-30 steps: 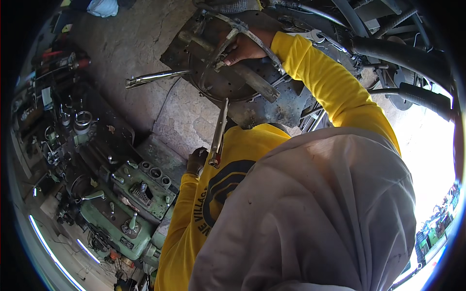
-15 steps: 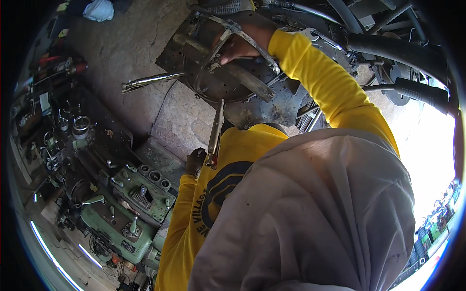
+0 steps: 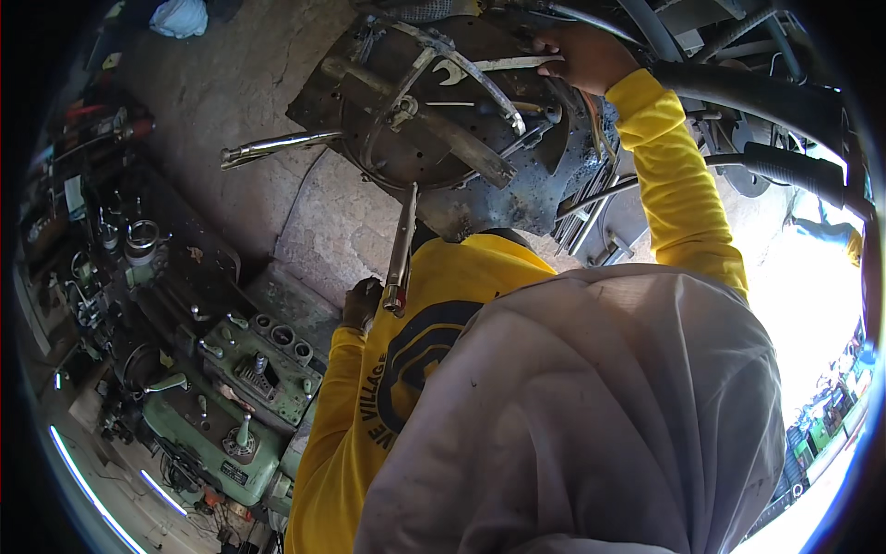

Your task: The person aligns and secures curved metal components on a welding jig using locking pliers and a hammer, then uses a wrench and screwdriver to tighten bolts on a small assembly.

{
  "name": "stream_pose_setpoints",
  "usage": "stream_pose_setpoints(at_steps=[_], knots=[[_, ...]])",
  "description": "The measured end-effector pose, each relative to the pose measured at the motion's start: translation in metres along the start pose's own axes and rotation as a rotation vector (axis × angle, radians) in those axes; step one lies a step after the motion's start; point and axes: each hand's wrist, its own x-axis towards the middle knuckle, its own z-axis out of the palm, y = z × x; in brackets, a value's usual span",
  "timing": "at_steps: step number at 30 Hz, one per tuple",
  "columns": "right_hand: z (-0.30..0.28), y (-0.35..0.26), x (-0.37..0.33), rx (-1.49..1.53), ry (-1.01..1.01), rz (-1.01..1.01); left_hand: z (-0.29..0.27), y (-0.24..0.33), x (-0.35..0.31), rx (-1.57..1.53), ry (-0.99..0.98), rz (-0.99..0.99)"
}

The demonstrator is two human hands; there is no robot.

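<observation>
the head view looks down over a grey hood and a yellow long-sleeved shirt at a dark, greasy machine housing (image 3: 434,120) with a round face, propped over a cracked concrete floor (image 3: 231,102).

the right hand (image 3: 583,57) is raised to the top of the housing, fingers curled around the shank of an open-ended spanner (image 3: 494,66); the spanner lies roughly level, its forked head pointing to the person's left, over the round face near a curved metal strap. the hand is closed on the tool.

the left hand (image 3: 362,303) sits low, just below the housing and against the yellow shirt, curled into a loose fist. a pair of locking pliers (image 3: 401,249) hangs from the lower edge of the housing, its handle end coming down right beside this hand; whether the fingers actually grip it or only touch it cannot be told.

a second pair of long pliers (image 3: 277,146) is clamped on the left rim of the housing and sticks out sideways over the floor. a bundle of thin metal rods (image 3: 591,198) leans at the right side of the housing.

to the left, a green machine body (image 3: 231,406) with knobs and round openings lies among cluttered parts. a white rag (image 3: 180,17) lies at the top. thick black hoses (image 3: 757,92) cross the upper right.
</observation>
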Motion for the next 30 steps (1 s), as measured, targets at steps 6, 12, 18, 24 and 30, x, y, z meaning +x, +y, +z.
stream_pose_setpoints(at_steps=[6,12,18,24,30], knots=[[0.005,0.005,-0.001,-0.017,-0.007,-0.01,-0.025,0.041,-0.005,-0.124,-0.058,-0.052],[0.013,0.01,-0.002,-0.067,0.121,-0.153,-0.016,0.019,0.0,-0.083,-0.005,-0.01],[-0.001,-0.008,-0.007,-0.111,0.082,-0.003,-0.027,0.052,-0.006,-0.305,0.068,0.099],[-0.043,-0.017,0.007,0.017,0.167,-0.177,-0.098,0.181,-0.013,-0.407,0.502,0.665],[-0.018,-0.019,0.05,-0.062,0.195,-0.381,-0.152,0.298,-0.036,-0.025,0.693,1.077]])
